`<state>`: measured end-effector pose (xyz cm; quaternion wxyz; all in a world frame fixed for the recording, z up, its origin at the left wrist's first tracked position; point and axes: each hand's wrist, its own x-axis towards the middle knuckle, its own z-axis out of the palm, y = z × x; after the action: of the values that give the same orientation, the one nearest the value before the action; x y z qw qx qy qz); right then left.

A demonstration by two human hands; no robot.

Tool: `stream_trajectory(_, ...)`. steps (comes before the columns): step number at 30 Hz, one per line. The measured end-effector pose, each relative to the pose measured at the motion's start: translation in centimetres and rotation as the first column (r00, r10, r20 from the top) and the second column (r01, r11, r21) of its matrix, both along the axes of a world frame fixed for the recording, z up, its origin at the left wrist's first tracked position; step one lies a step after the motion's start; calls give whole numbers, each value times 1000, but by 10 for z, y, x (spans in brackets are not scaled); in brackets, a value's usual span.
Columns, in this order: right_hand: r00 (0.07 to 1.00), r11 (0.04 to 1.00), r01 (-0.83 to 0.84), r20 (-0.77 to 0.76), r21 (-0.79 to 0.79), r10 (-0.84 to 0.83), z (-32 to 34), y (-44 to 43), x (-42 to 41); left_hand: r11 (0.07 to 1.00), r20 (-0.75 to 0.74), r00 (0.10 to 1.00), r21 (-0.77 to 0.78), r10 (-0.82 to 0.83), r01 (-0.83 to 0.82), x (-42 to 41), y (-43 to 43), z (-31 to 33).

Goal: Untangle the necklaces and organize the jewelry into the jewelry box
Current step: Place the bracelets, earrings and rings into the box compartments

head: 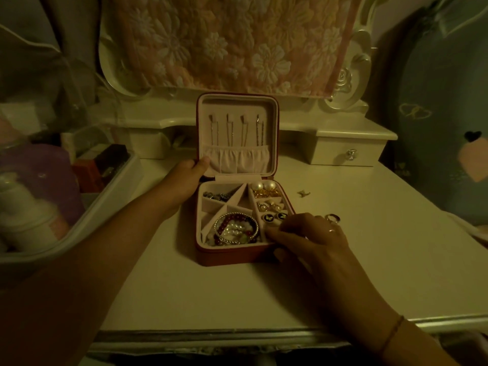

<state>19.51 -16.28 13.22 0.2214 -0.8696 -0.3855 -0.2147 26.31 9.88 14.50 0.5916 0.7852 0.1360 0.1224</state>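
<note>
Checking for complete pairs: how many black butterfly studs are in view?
2 black butterfly studs: side by side in one right-side compartment of the jewelry box; the right hand may hide more.

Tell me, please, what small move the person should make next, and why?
Probably lift the right hand off the front right corner of the jewelry box and pick up the ring lying on the table just beyond it. That ring and a small piece farther back lie outside the box, while necklaces hang in the lid, which the left hand grips.
</note>
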Motion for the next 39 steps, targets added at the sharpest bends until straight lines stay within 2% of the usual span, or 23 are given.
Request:
stream_trajectory(3, 997, 999, -43, -69, -12, 42, 4, 0, 1, 1000, -5, 1000, 2, -4, 4, 0, 0, 0)
stream_trajectory(6, 924, 986, -138, -347, 93, 163, 28, -6, 10, 1000, -11, 1000, 0, -8, 8, -1, -1, 1)
stream_trajectory(7, 909, 980, -116, -381, 162, 171, 36, -10, 19, 1000, -13, 1000, 4, -10, 10, -2, -1, 1)
stream_trajectory(9, 949, 979, 26, -313, 203, 40, 48, -19, 49, 1000, -16, 1000, 3, -9, 9, -1, 0, 1)
stream_trajectory(11, 958, 984, 146, -263, 106, -114, 53, -23, 81, 1000, -18, 1000, -2, -5, 5, -1, 0, 1)
stream_trajectory(15, 929, 963, 225, -265, -146, -257, 37, -18, 125, 1000, -18, 1000, -8, -7, 7, -1, 0, 1)
stream_trajectory(17, 913, 951, 249, -285, -183, -293, 27, -14, 129, 1000, -11, 1000, -12, -13, 13, -1, 0, 1)
stream_trajectory(20, 903, 952, 253, -310, -174, -297, 24, -12, 126, 999, -3, 1000, -22, -26, 26, 0, 0, 0)
stream_trajectory(28, 935, 937, 239, -200, -257, -293, 20, -11, 127, 999, 1, 1000, -16, -29, 29, -2, 1, 1)
stream_trajectory(39, 902, 969, 179, -365, -172, -231, 23, -9, 123, 1000, -6, 1000, 0, -29, 29, -3, -1, 3)
